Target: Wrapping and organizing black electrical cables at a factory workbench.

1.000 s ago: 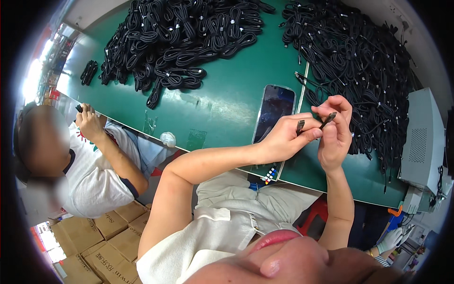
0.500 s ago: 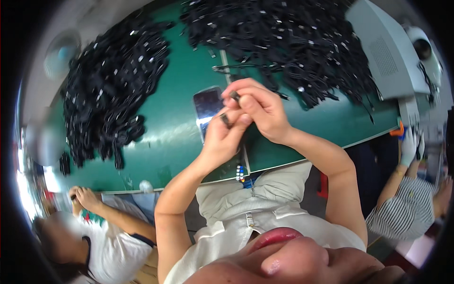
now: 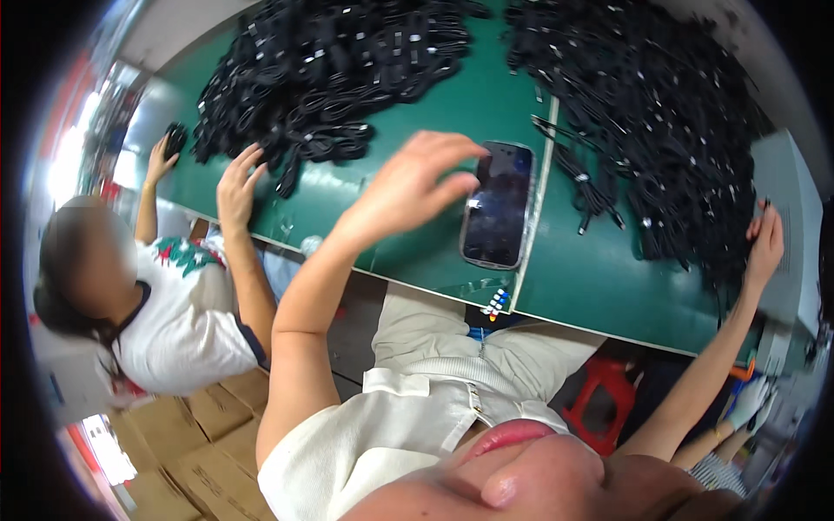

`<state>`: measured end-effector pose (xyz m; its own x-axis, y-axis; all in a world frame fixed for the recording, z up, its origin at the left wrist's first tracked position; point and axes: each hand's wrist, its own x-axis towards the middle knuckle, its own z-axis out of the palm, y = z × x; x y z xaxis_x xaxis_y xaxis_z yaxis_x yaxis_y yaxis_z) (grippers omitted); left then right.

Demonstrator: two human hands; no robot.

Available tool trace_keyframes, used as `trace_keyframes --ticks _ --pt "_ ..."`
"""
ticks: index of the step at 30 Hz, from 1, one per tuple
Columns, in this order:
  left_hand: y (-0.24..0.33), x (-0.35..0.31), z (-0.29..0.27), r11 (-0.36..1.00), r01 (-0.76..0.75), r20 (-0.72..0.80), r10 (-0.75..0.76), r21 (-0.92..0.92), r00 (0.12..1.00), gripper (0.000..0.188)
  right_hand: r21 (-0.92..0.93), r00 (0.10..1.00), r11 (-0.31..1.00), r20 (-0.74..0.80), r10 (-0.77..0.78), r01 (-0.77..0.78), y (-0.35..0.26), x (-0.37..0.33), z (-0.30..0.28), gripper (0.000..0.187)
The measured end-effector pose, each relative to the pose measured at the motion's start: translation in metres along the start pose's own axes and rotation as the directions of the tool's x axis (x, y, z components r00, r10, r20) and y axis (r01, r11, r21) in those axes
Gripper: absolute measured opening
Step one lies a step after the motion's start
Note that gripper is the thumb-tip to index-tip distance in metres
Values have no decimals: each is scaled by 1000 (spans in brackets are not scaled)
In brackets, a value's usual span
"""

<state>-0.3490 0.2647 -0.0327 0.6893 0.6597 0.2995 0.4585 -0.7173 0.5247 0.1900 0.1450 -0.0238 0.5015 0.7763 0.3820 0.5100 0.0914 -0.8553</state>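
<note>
My left hand [image 3: 419, 184] is over the green table [image 3: 395, 252], fingers apart and a little blurred, with nothing in it. Its fingertips are beside the upper left edge of a dark smartphone [image 3: 500, 207] that lies flat. Far to the right, my right hand [image 3: 764, 247] reaches the outer edge of a big heap of black cables [image 3: 643, 113]. The fingers of that hand are pinched at a small dark thing, too small to make out. One bundled black cable [image 3: 591, 187] with metal plugs lies between the phone and the heap.
A second heap of black cables [image 3: 347, 78] lies at the back left. The grey box-shaped machine [image 3: 789, 217] stands at the right end. To my left a co-worker [image 3: 187, 321] holds a coiled cable [image 3: 176, 137]. Cardboard boxes [image 3: 191, 434] and a red stool [image 3: 604, 399] are below.
My hands, earlier together over the phone with small dark pieces in the fingers, are now apart. My right hand went far right; the left is empty. The view has shifted too.
</note>
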Motion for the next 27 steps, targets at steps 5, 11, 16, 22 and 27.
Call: trace_keyframes --ticks 5,11,16,22,27 --pt "-73 -70 -42 741 347 -375 -138 575 917 35 -509 977 849 -62 -202 143 7 -11 36 32" --pt "-87 -90 -49 628 361 -264 -246 690 933 46 -615 793 622 8 -609 484 -81 -32 86 28" --pt "-78 -84 -65 718 334 -333 -150 610 931 43 -311 680 608 264 -684 731 -131 -67 164 21" --pt "5 -13 -45 450 2 -182 -365 -893 913 37 172 650 775 452 -611 609 -150 -88 236 25" --pt "18 34 4 62 26 5 -321 -998 947 33 547 701 797 673 -237 -256 -147 -98 267 34"
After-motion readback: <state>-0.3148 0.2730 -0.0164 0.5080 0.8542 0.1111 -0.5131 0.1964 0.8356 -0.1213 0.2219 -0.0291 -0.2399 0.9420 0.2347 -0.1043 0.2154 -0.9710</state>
